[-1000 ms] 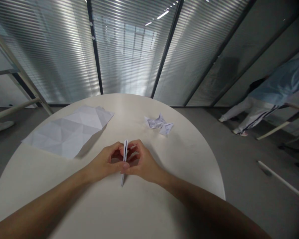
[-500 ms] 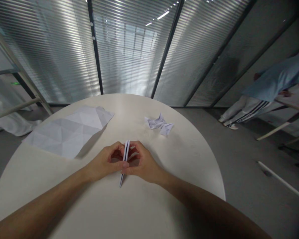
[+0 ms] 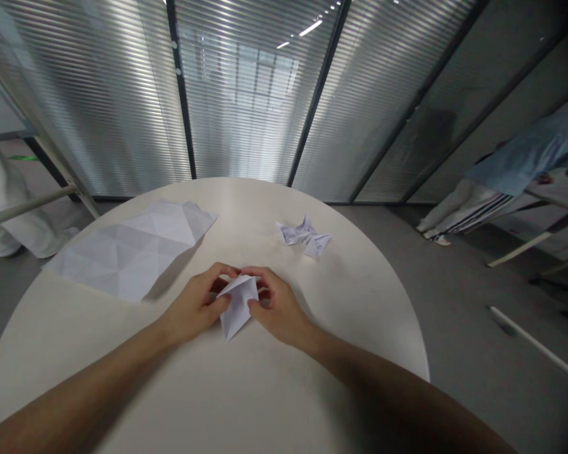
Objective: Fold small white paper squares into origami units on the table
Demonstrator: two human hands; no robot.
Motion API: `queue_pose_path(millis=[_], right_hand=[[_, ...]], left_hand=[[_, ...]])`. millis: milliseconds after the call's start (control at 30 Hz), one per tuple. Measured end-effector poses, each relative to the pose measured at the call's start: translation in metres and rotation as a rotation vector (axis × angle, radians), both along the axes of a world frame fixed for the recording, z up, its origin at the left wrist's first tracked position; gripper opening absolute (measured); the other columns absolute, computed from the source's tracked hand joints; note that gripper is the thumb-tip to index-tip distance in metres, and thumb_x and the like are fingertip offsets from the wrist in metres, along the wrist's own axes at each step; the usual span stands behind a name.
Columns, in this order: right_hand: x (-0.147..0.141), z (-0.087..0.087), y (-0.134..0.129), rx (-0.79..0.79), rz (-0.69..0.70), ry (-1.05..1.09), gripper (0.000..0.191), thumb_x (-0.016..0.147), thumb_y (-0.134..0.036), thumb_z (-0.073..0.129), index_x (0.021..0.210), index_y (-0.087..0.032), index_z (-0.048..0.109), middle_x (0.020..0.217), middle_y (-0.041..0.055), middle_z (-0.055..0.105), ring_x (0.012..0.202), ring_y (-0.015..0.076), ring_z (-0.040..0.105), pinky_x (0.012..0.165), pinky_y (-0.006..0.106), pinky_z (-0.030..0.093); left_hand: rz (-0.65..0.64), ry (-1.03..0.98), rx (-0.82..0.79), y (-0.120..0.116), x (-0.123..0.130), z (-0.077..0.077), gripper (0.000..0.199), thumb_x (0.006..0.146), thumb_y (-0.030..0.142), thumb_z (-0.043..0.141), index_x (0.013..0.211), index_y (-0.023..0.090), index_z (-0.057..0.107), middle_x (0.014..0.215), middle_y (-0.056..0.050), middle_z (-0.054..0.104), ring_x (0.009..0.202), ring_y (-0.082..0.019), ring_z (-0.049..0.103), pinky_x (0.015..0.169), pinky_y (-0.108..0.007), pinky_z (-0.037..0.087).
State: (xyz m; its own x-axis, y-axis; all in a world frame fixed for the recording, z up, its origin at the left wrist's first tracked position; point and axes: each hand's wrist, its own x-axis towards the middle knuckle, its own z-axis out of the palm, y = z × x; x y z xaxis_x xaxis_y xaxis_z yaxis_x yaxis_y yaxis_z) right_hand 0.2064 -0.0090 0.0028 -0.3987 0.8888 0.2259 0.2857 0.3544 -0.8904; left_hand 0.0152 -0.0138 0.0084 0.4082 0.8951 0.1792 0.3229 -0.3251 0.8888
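Note:
A small folded white paper (image 3: pixel 239 306) is held between both hands over the round white table (image 3: pixel 208 397), its pointed lower corner toward me. My left hand (image 3: pixel 201 302) grips its left edge, thumb on the face and fingers behind. On the right edge, my right hand (image 3: pixel 277 306) pinches it the same way. The fingertips of both hands nearly meet at its top. A large creased sheet (image 3: pixel 137 249) lies on the table's left side. Beyond my right hand stands a small folded paper piece (image 3: pixel 303 236) with several points.
Glass panels with blinds (image 3: pixel 246 94) rise behind the table. At the right, a person in a blue top (image 3: pixel 525 157) stands near wooden furniture legs. A white-trousered person's legs (image 3: pixel 14 208) show at the left, behind a pale frame (image 3: pixel 33 205).
The folded paper, seen as a narrow edge before, now shows a wider, opened face. My thumbs have moved apart onto its two sides. The legs at the left have shifted.

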Motion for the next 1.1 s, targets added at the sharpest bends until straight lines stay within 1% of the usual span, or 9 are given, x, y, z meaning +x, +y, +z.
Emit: queue_pose_path(millis=[133, 200, 267, 400, 500, 667, 800, 967, 1100], right_hand=[[0.009, -0.002, 0.007, 0.068, 0.002, -0.103, 0.038, 0.076, -0.005, 0.050, 0.111, -0.021, 0.053, 0.098, 0.0019, 0.064, 0.083, 0.0130, 0.061, 0.072, 0.025, 0.051], [0.017, -0.002, 0.013, 0.184, 0.039, -0.185, 0.031, 0.079, -0.006, 0.051, 0.105, -0.020, 0.059, 0.096, 0.0025, 0.066, 0.085, 0.0136, 0.061, 0.078, 0.027, 0.050], [0.026, -0.003, 0.020, 0.332, 0.116, -0.275, 0.025, 0.081, -0.008, 0.053, 0.101, -0.020, 0.063, 0.099, 0.0040, 0.068, 0.092, 0.0152, 0.061, 0.085, 0.029, 0.048], [0.043, -0.005, 0.030, 0.571, 0.265, -0.486, 0.020, 0.086, -0.016, 0.056, 0.101, -0.022, 0.068, 0.110, 0.0045, 0.068, 0.105, 0.0178, 0.060, 0.095, 0.035, 0.043], [0.049, -0.005, 0.029, 0.644, 0.280, -0.598, 0.020, 0.088, -0.020, 0.055, 0.103, -0.023, 0.068, 0.114, 0.0037, 0.068, 0.109, 0.0188, 0.058, 0.096, 0.037, 0.041], [0.047, -0.004, 0.026, 0.673, 0.252, -0.633, 0.018, 0.084, -0.033, 0.064, 0.097, -0.022, 0.070, 0.112, 0.0048, 0.069, 0.107, 0.0208, 0.059, 0.094, 0.037, 0.039], [0.042, -0.003, 0.028, 0.638, 0.198, -0.614, 0.013, 0.085, -0.032, 0.063, 0.084, -0.021, 0.071, 0.100, 0.0035, 0.072, 0.102, 0.0197, 0.061, 0.091, 0.036, 0.037], [0.032, -0.002, 0.026, 0.496, 0.016, -0.541, 0.019, 0.082, -0.030, 0.067, 0.067, -0.019, 0.065, 0.093, 0.0028, 0.072, 0.096, 0.0173, 0.061, 0.090, 0.034, 0.035], [0.024, -0.003, 0.024, 0.410, -0.118, -0.568, 0.024, 0.081, -0.030, 0.068, 0.063, -0.018, 0.057, 0.090, 0.0025, 0.069, 0.092, 0.0169, 0.060, 0.089, 0.034, 0.033]], left_hand=[[0.024, 0.199, 0.277, 0.005, -0.007, -0.001, 0.029, 0.083, 0.016, 0.048, 0.111, 0.020, 0.052, 0.112, -0.007, 0.060, 0.101, -0.020, 0.058, 0.089, -0.036, 0.047], [-0.002, 0.304, 0.423, 0.010, -0.013, -0.003, 0.027, 0.086, 0.018, 0.050, 0.112, 0.019, 0.056, 0.113, -0.009, 0.061, 0.105, -0.020, 0.056, 0.091, -0.036, 0.046], [-0.069, 0.396, 0.534, 0.014, -0.019, -0.006, 0.024, 0.088, 0.022, 0.051, 0.111, 0.019, 0.060, 0.112, -0.009, 0.063, 0.104, -0.020, 0.056, 0.091, -0.035, 0.046], [-0.195, 0.566, 0.638, 0.018, -0.028, -0.011, 0.023, 0.091, 0.030, 0.051, 0.109, 0.024, 0.065, 0.113, -0.005, 0.066, 0.102, -0.020, 0.058, 0.090, -0.036, 0.045], [-0.202, 0.637, 0.685, 0.017, -0.030, -0.013, 0.024, 0.091, 0.033, 0.051, 0.109, 0.026, 0.066, 0.116, -0.003, 0.067, 0.104, -0.020, 0.058, 0.090, -0.036, 0.045], [-0.180, 0.595, 0.686, 0.019, -0.032, -0.013, 0.021, 0.090, 0.034, 0.054, 0.100, 0.025, 0.070, 0.106, -0.004, 0.069, 0.096, -0.019, 0.058, 0.084, -0.034, 0.045], [-0.153, 0.523, 0.582, 0.021, -0.033, -0.012, 0.020, 0.089, 0.035, 0.056, 0.085, 0.023, 0.072, 0.093, -0.004, 0.067, 0.086, -0.016, 0.057, 0.077, -0.030, 0.044], [-0.031, 0.470, 0.447, 0.021, -0.029, -0.012, 0.028, 0.087, 0.038, 0.057, 0.068, 0.019, 0.067, 0.077, -0.003, 0.061, 0.078, -0.016, 0.054, 0.070, -0.028, 0.041], [0.074, 0.507, 0.359, 0.020, -0.022, -0.012, 0.033, 0.088, 0.039, 0.054, 0.063, 0.018, 0.060, 0.069, -0.002, 0.057, 0.072, -0.016, 0.051, 0.068, -0.029, 0.039]])
